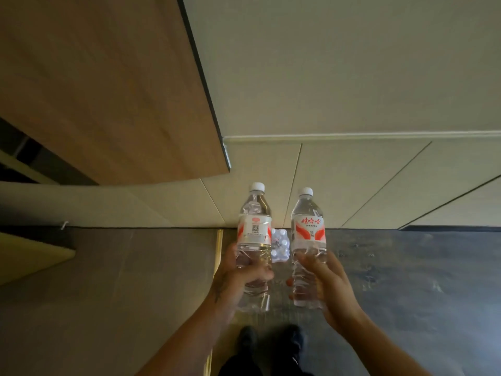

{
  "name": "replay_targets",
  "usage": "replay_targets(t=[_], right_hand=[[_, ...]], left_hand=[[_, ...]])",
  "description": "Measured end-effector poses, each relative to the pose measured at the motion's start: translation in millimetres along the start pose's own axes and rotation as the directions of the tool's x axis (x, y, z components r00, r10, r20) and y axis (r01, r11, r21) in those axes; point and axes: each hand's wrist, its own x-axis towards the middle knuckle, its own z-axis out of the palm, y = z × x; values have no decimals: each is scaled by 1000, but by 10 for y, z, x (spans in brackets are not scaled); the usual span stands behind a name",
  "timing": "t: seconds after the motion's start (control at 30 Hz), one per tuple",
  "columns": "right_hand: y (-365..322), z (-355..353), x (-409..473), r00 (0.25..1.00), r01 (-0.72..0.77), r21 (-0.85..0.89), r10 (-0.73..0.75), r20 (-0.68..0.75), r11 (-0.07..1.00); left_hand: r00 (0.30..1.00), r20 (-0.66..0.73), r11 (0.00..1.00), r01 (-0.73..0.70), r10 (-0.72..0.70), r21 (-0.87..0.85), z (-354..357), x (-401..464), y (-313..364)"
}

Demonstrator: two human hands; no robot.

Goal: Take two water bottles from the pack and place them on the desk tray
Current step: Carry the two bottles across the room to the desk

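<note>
Clear plastic, white caps, red-and-white labels — two bottles up in the air, one per hand. Left hand [238, 278] has its fingers wrapped round the lower ribbed body of the left bottle [254, 240]; right hand [322, 283] is closed the same way on the right bottle [309, 240]. Both upright, near each other but apart. Down between them, on the floor against the wall, sits the pack [279, 246] (shrink-wrapped, a cluster of small white caps showing through).

No desk tray in view yet, so the carry looks like the job now. Those thin ribbed walls will likely give under a squeeze — I'd hold firm but not crushing, keep them vertical, and set each base down flat.

Around them: dark mottled floor tiles [406, 280], pale smooth wall panels [352, 185] with fine seams, and a wood-grain cabinet [108, 90] at left.
</note>
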Motion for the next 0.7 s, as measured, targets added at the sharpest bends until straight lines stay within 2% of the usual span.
replay_targets(t=[0.2,0.43,0.57,0.7], right_hand=[[-72,12,-356,996,83,68,-81,-45,994],[-4,-412,-797,957,192,151,-152,-247,970],[168,-767,-1276,882,270,187,-164,-442,945],[447,-1186,-1909,755,330,225,-114,-646,917]], left_hand=[[992,51,993,-120,119,6,68,-292,305],[959,245,986,-161,145,49,393,-159,422],[900,427,981,-153,89,116,911,-138,274],[786,618,968,-157,3,194,1612,-292,-28]])
